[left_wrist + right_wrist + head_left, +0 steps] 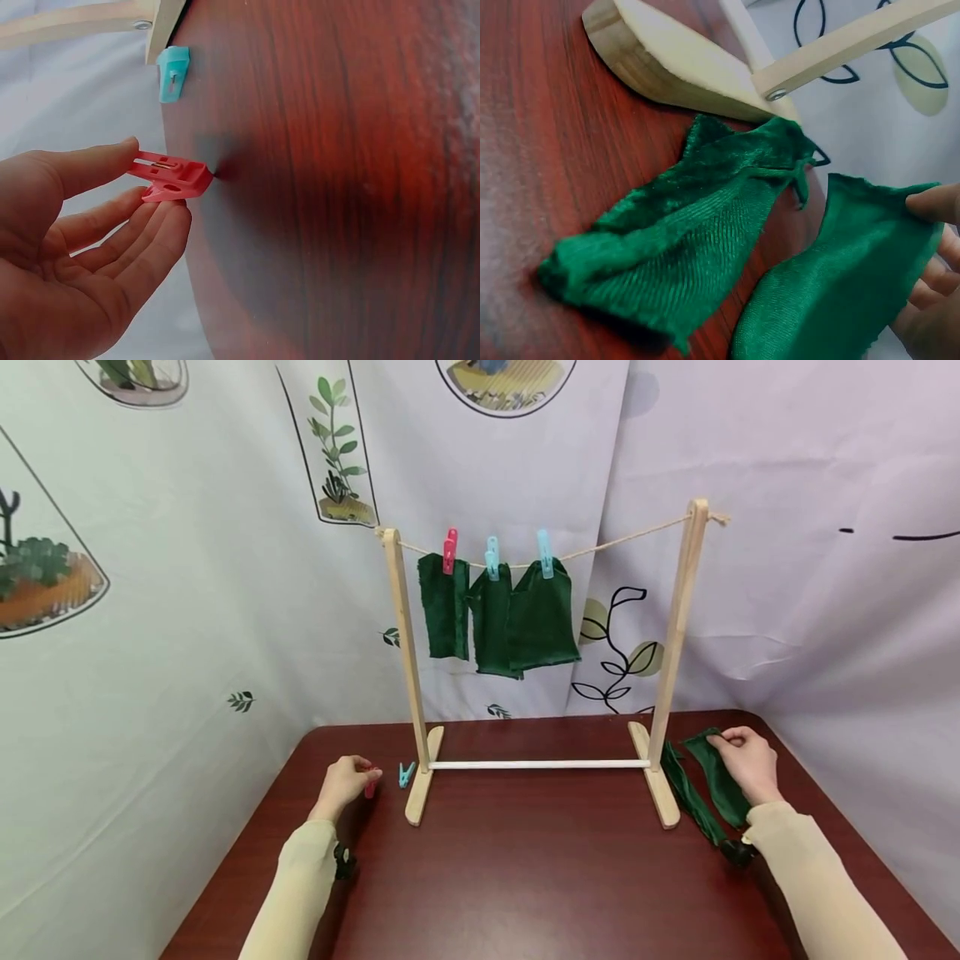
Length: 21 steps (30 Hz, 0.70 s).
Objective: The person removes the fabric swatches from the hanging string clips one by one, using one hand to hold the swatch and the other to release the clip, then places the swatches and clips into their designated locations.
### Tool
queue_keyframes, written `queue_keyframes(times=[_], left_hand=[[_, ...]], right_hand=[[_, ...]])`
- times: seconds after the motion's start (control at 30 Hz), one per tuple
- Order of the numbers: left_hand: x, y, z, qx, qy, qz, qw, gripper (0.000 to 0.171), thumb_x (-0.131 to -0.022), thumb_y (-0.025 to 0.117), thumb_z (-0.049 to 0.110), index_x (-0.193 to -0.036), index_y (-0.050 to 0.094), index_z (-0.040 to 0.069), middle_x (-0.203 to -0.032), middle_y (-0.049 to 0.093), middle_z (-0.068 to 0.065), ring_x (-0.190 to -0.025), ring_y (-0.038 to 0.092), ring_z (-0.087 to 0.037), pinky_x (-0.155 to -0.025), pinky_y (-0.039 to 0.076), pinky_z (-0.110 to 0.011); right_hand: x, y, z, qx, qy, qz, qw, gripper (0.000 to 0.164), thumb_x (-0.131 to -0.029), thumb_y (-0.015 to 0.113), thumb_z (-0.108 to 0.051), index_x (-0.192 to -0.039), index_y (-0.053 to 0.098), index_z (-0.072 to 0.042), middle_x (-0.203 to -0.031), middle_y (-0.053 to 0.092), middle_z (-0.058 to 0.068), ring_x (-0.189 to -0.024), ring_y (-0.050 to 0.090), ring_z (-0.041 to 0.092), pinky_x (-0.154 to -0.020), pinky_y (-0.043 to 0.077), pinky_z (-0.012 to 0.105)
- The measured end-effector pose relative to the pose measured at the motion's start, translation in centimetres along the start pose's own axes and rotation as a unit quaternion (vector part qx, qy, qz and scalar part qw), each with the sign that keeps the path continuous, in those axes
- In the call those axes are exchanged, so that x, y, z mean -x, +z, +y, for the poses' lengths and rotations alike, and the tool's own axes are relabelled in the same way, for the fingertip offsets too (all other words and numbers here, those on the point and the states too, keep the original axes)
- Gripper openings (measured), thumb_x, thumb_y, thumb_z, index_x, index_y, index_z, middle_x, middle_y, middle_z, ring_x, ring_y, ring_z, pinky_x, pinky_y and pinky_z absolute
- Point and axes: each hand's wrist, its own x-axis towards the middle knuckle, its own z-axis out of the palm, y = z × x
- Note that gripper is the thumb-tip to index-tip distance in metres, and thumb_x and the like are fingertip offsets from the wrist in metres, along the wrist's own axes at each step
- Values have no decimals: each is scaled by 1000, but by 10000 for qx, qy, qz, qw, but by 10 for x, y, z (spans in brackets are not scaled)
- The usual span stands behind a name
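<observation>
Between thumb and fingers, my left hand [345, 783] pinches a red clothespin [174, 178] just over the table's left side. A blue clothespin [406, 774] lies beside it, near the rack's left foot. At the right, my right hand [747, 763] pinches the upper edge of a green cloth [847, 262], which is partly lifted. Another green cloth [682, 217] lies crumpled on the table next to the rack's right foot. On the line [626, 538] hang three green cloths [542, 618], held by one red clothespin [450, 552] and blue clothespins [545, 553].
A wooden rack [678, 635] with two uprights and a white crossbar [540, 765] stands at the back of the dark red table [525, 868]. Behind it hangs a patterned white curtain [787, 568]. Each wrist wears a small black camera [344, 862].
</observation>
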Motion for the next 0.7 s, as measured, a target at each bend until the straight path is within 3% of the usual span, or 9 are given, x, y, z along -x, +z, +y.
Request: queue_keyframes(times=[0.2,0.4,0.7], left_hand=[[-3,3,-2,23,-34,-47,10000,37,-96,69,17,-116,64,-14,-105,68,-27,-92,65,-37,-81,54,-53],[-6,6,-1,-20,-11,-98,9999,35,-95,70,16,-113,66,-13,-92,70,-20,-85,65,-31,-81,54,-51],[-11,8,-1,-50,-193,-71,9998,32,-94,72,16,-109,68,-12,-98,68,-23,-84,64,-31,-78,55,-49]], right_hand=[[-6,5,1,101,110,141,9998,32,-97,64,-28,-105,63,4,-89,69,19,-82,57,29,-68,41,36],[-11,3,3,276,203,-20,9994,33,-99,60,-27,-107,60,5,-106,64,31,-97,54,49,-80,43,55],[-22,4,-1,830,342,-437,9950,33,-98,60,-31,-106,61,2,-108,61,31,-96,56,53,-73,47,59]])
